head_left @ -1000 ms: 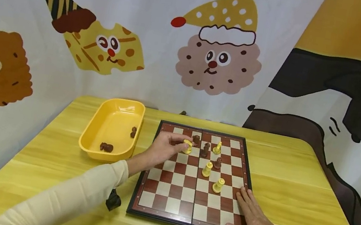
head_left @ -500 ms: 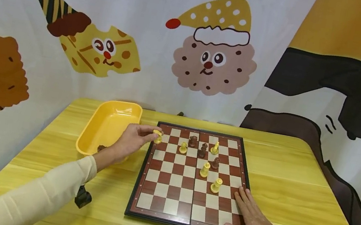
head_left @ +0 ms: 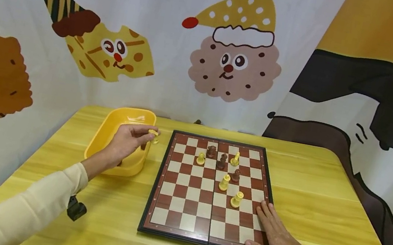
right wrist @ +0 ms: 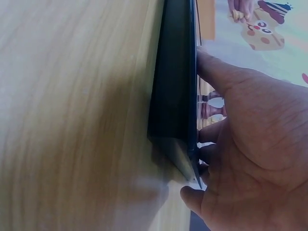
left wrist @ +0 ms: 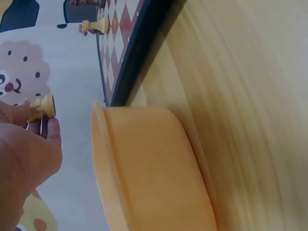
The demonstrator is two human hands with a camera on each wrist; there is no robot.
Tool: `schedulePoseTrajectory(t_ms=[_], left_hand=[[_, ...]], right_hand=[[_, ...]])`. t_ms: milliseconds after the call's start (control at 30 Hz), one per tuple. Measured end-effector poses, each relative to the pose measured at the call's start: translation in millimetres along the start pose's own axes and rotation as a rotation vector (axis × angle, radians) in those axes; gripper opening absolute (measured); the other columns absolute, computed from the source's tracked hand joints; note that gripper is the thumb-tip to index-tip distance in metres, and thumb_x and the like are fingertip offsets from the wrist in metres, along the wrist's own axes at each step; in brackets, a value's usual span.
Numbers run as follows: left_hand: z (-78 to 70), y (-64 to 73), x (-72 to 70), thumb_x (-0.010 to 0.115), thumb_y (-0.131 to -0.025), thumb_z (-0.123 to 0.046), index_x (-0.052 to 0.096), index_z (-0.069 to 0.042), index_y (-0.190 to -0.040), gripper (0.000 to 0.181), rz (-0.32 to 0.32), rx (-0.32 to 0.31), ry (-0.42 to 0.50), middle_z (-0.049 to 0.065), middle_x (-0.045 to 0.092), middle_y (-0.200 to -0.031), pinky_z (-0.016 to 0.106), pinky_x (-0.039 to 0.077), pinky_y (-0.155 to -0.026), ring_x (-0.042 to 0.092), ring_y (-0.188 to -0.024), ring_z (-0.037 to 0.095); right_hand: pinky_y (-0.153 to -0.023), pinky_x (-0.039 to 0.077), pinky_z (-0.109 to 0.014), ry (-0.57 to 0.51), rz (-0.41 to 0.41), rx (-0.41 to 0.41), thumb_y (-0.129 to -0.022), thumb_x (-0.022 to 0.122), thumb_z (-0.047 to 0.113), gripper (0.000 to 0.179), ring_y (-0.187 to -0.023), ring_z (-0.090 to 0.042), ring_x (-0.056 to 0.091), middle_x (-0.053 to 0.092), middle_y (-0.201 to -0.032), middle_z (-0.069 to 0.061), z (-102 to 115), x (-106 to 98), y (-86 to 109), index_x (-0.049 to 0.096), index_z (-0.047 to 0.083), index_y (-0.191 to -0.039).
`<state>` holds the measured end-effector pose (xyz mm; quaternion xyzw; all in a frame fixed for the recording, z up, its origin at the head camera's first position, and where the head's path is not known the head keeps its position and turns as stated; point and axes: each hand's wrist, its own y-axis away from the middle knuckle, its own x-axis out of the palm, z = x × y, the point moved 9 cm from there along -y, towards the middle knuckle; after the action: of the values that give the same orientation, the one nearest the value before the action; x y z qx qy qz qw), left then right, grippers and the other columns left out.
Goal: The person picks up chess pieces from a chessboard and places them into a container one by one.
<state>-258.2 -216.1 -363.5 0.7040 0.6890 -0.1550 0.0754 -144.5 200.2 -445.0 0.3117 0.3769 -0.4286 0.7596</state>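
Observation:
My left hand (head_left: 124, 143) pinches a yellow chess piece (head_left: 154, 137) between thumb and fingers, up above the right rim of the yellow tray (head_left: 96, 140). In the left wrist view, the fingers partly cover the top of this piece, while its round base shows. My right hand (head_left: 278, 242) rests on the near right corner of the chessboard (head_left: 177, 208), fingers extended along its edge. On the board's far half stand several chess pieces, among them a yellow one (head_left: 236, 200), a taller yellow one (head_left: 224, 182) and a brown one (head_left: 211, 151).
The tray stands left of the board, with brown pieces inside mostly hidden by my left hand. A black wrist camera (head_left: 76, 208) hangs beneath the left sleeve (head_left: 26, 206). Behind the wooden table (head_left: 311, 181) hangs a printed curtain (head_left: 175, 62).
My left hand has moved left, from over the board to the tray's rim, carrying the yellow chess piece. Another yellow piece it had overlapped now shows on the board. The right hand stays put.

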Motion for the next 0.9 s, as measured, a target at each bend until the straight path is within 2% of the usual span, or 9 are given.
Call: schedulePoseTrajectory(t_ms=[67,133,300,333,467,600,733,900], left_hand=[[3.5,-0.4,-3.3,0.066,-0.102,-0.015,0.072,-0.003,-0.125,0.027,0.004,0.000,0.000,0.015,0.074,-0.108,0.028,0.054,-0.066,0.063,-0.079,0.031],[7.5,0.9,-8.6,0.066,-0.102,-0.017,0.071,-0.003,-0.127,0.029,0.002,-0.006,-0.021,0.014,0.074,-0.108,0.025,0.053,-0.069,0.066,-0.085,0.026],[17.6,5.3,-23.8,0.066,-0.102,-0.019,0.070,-0.003,-0.130,0.033,-0.022,-0.025,-0.060,0.011,0.071,-0.121,0.017,0.051,-0.085,0.063,-0.107,0.015],[18.8,5.4,-25.4,0.066,-0.102,-0.019,0.069,-0.003,-0.131,0.033,-0.021,-0.027,-0.056,0.012,0.070,-0.123,0.019,0.050,-0.091,0.062,-0.111,0.016],[21.8,2.3,-27.5,0.067,-0.102,-0.021,0.067,-0.001,-0.133,0.037,-0.016,-0.031,-0.026,0.014,0.068,-0.128,0.023,0.050,-0.097,0.063,-0.116,0.019],[22.3,0.0,-26.0,0.067,-0.102,-0.022,0.066,0.002,-0.133,0.039,-0.020,-0.042,0.024,0.017,0.067,-0.129,0.022,0.051,-0.096,0.067,-0.111,0.019],[17.8,-0.2,-17.6,0.065,-0.103,-0.017,0.061,0.007,-0.135,0.041,0.004,-0.039,0.108,0.020,0.065,-0.131,0.027,0.053,-0.095,0.068,-0.107,0.014],[13.0,1.3,-3.6,0.061,-0.104,-0.011,0.057,0.008,-0.138,0.039,0.059,-0.025,0.163,0.021,0.062,-0.135,0.034,0.049,-0.102,0.062,-0.119,0.020]], right_hand=[[-0.109,0.026,-0.071,-0.001,-0.003,0.000,-0.094,0.061,0.064,0.100,-0.151,-0.043,0.006,0.009,-0.167,-0.021,-0.4,0.3,0.1,0.022,0.002,-0.161],[-0.110,0.026,-0.071,-0.001,-0.007,-0.004,-0.094,0.061,0.064,0.100,-0.151,-0.043,0.006,0.009,-0.167,-0.021,-0.1,0.6,0.1,0.022,0.001,-0.161],[-0.109,0.028,-0.070,0.013,-0.010,-0.008,-0.094,0.060,0.065,0.100,-0.152,-0.042,0.006,0.007,-0.168,-0.019,0.5,-0.1,-0.3,0.021,0.003,-0.162],[-0.109,0.029,-0.070,0.016,-0.009,-0.007,-0.094,0.060,0.065,0.100,-0.152,-0.042,0.006,0.006,-0.168,-0.019,0.3,-0.4,-0.2,0.021,0.004,-0.162],[-0.108,0.030,-0.070,0.025,-0.015,-0.012,-0.094,0.060,0.064,0.099,-0.152,-0.041,0.007,0.006,-0.168,-0.018,0.1,-3.5,0.6,0.020,0.004,-0.162],[-0.108,0.031,-0.069,0.042,-0.022,-0.026,-0.094,0.060,0.064,0.099,-0.152,-0.039,0.007,0.007,-0.168,-0.017,0.9,-5.9,0.4,0.020,0.005,-0.163],[-0.108,0.031,-0.069,0.042,-0.026,-0.029,-0.095,0.060,0.064,0.098,-0.152,-0.039,0.007,0.008,-0.168,-0.017,1.2,-6.2,0.3,0.020,0.005,-0.163],[-0.108,0.031,-0.070,0.038,-0.032,-0.043,-0.095,0.060,0.062,0.097,-0.152,-0.039,0.006,0.008,-0.168,-0.018,2.3,-4.8,1.0,0.020,0.004,-0.162]])
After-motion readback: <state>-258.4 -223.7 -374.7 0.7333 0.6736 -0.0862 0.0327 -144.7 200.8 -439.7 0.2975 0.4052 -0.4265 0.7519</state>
